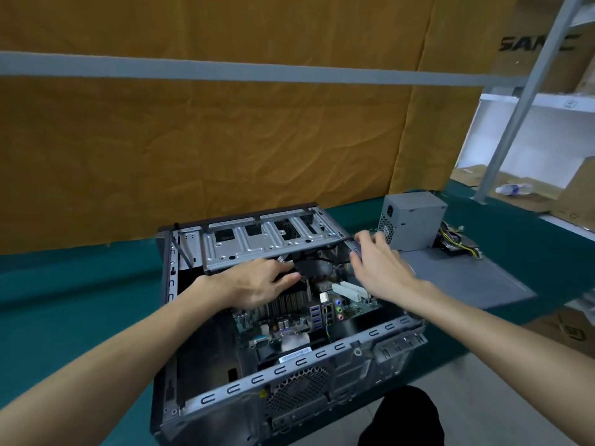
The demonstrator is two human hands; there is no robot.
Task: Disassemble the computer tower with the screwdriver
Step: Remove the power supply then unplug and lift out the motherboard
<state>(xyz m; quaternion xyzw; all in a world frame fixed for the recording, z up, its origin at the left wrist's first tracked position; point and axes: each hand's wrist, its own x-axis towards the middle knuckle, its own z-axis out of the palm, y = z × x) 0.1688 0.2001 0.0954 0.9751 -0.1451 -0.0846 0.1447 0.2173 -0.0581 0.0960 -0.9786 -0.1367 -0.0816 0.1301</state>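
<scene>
Computer tower (pixel 289 317) open; left hand (pixel 254 284) flat, fingers relaxed inside; right hand (pixel 380 265) pinches drive-cage corner (pixel 352 244).

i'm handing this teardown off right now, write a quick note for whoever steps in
Left hand: inside the open tower, fingers curled around something dark near the heatsink; what it grips is unclear.
Right hand: fingers on the tower's right edge by the drive cage; whether it holds anything is unclear.
Things: tower lies on its side on the green mat. Power supply stands on the side panel, right of the tower. No screwdriver in view.
Done: side panel off, power supply out.
Left: motherboard, heatsink and drive cage still in the case.
</scene>
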